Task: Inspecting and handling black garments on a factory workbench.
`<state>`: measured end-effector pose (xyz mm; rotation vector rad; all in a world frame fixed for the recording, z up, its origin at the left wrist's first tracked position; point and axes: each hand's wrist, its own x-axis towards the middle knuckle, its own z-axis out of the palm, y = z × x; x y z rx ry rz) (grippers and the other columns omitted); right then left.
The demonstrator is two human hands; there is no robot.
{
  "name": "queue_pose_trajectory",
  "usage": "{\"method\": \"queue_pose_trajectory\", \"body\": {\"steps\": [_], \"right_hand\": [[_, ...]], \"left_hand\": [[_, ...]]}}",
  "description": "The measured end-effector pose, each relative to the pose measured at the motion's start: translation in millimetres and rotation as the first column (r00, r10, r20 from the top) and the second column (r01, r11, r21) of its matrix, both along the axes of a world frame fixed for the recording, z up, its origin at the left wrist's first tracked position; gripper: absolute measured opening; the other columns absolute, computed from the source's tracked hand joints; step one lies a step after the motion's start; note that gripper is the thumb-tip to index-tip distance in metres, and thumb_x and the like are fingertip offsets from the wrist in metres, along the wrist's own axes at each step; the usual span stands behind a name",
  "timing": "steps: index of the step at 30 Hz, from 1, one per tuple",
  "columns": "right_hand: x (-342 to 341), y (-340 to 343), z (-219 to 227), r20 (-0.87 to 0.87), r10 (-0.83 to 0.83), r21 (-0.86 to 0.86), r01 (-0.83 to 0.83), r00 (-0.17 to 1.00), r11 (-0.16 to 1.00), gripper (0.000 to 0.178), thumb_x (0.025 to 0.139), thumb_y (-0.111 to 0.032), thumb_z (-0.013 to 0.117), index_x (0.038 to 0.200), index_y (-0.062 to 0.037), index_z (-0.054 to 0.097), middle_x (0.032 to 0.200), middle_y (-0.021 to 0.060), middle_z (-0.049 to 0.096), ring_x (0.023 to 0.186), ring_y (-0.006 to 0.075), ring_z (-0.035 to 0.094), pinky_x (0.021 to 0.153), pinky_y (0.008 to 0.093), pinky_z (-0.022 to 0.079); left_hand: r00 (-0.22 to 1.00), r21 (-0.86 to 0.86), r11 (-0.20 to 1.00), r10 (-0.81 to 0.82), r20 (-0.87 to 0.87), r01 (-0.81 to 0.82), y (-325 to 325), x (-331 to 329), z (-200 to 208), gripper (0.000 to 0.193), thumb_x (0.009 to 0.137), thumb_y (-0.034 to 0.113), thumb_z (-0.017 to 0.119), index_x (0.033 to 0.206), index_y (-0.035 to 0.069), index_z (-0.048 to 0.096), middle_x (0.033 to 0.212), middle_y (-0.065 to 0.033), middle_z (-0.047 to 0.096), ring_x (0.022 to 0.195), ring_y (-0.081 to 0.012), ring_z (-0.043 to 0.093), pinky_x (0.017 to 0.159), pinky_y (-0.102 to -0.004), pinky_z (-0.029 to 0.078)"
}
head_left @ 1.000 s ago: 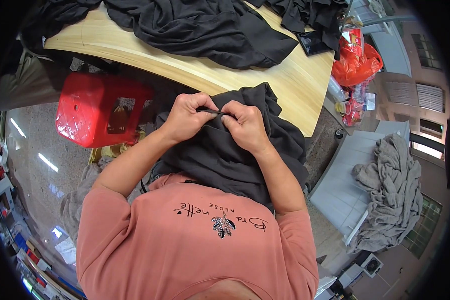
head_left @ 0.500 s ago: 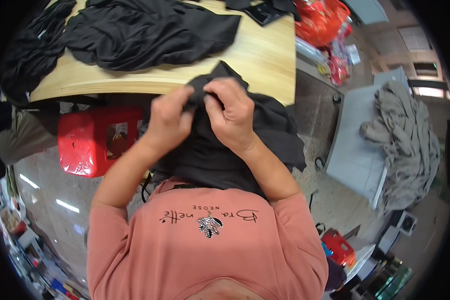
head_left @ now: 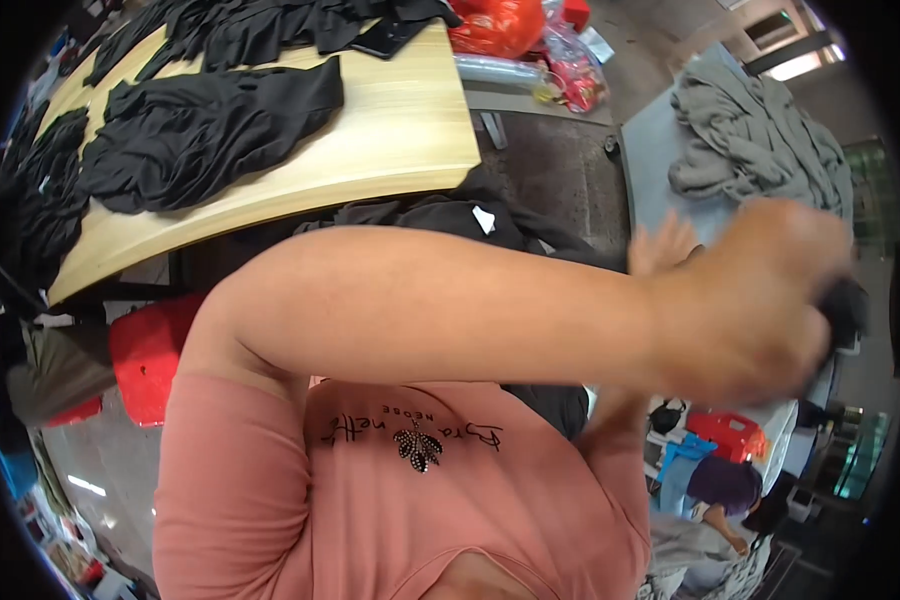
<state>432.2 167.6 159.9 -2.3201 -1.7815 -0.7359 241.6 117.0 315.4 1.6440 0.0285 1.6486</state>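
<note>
My left hand (head_left: 765,300), blurred by motion, reaches across my body to the far right. Its fingers are closed, and a piece of black cloth (head_left: 845,312) sticks out beside them. Behind the left wrist my right hand (head_left: 664,245) shows partly, its blurred fingers apart; the left arm hides the rest of it. A black garment (head_left: 420,215) with a small white tag (head_left: 483,219) lies at my lap below the table edge, largely covered by my left forearm.
Black garments (head_left: 210,130) lie on the wooden table (head_left: 400,150), with a dark phone-like slab (head_left: 388,38) near its far edge. A red stool (head_left: 150,370) stands at left. Grey cloth (head_left: 760,130) is heaped on a grey cart (head_left: 655,165). Another person (head_left: 715,490) is at lower right.
Both hands were together over the black garment in front of me. The left arm has swung across to the right, the right hand has moved right and opened, and the view has turned.
</note>
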Motion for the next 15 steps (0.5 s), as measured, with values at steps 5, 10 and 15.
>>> {"method": "queue_pose_trajectory", "body": {"steps": [5,10,15], "right_hand": [[120,-132,-99,-0.104,-0.355,-0.71,0.181,0.929,0.681,0.045,0.074,-0.028,0.063,0.108,-0.0021,0.053,0.101,0.0171,0.051,0.09,0.0288,0.046,0.074,0.0354,0.037],[72,-228,-151,-0.283,-0.71,-0.93,-0.366,0.644,0.039,0.035,0.072,-0.028,0.063,0.095,-0.0019,0.061,0.083,0.013,0.058,0.069,0.0209,0.052,0.055,0.0311,0.04],[16,-187,-114,-0.401,-0.556,-0.902,-0.419,0.728,0.102,0.028,0.07,-0.026,0.065,0.081,-0.0001,0.068,0.065,0.0108,0.063,0.051,0.0159,0.058,0.043,0.0323,0.045]], "left_hand": [[0.939,-0.629,0.715,-0.336,0.074,0.306,-36,44,-87,0.004,0.079,0.0,0.053,0.083,-0.002,0.054,0.069,-0.0001,0.054,0.067,-0.0036,0.046,0.059,-0.0214,0.041],[0.802,-0.71,0.647,-0.249,-0.543,-0.28,-42,63,-188,0.018,0.071,0.001,0.053,0.087,-0.004,0.058,0.085,-0.0233,0.06,0.085,-0.0368,0.058,0.076,-0.0383,0.045],[0.705,-0.698,0.449,-0.187,-0.684,-0.558,-22,29,-236,0.022,0.068,0.0,0.051,0.089,-0.002,0.057,0.087,-0.0254,0.059,0.089,-0.0389,0.057,0.078,-0.043,0.045]]}}
